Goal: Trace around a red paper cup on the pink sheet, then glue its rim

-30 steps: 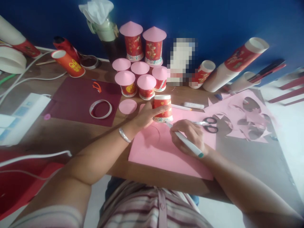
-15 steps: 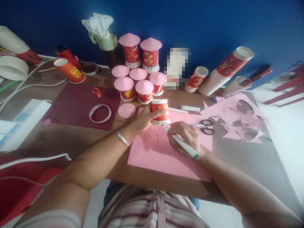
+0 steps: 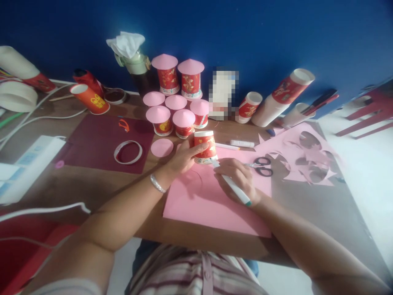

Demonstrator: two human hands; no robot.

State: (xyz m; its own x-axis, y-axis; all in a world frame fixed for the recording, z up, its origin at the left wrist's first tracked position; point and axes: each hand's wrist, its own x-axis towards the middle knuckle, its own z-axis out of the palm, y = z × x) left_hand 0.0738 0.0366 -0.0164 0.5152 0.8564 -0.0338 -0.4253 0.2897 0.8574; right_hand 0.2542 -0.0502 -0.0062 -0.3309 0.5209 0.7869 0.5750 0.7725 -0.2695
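Note:
My left hand [image 3: 181, 159] grips a small red paper cup [image 3: 205, 146] that stands upside down on a pink paper sheet [image 3: 202, 200]. My right hand [image 3: 238, 177] is closed around a white marker [image 3: 233, 187] with a green end; its tip touches the paper at the cup's base. A curved pen line shows on the pink sheet just left of the cup. Black-handled scissors [image 3: 261, 165] lie on the paper right of my right hand.
Several red cups with pink cone lids [image 3: 176, 112] stand behind the cup. A pink paper disc [image 3: 161, 147], a tape ring [image 3: 128, 152] on a dark red sheet [image 3: 101, 141], cut pink scraps [image 3: 307, 157], cup stacks [image 3: 282, 98] and a glue stick [image 3: 242, 143] surround the work area.
My hands, cup and marker keep the same hold. The camera has tilted up a little, so everything sits slightly lower and left in view.

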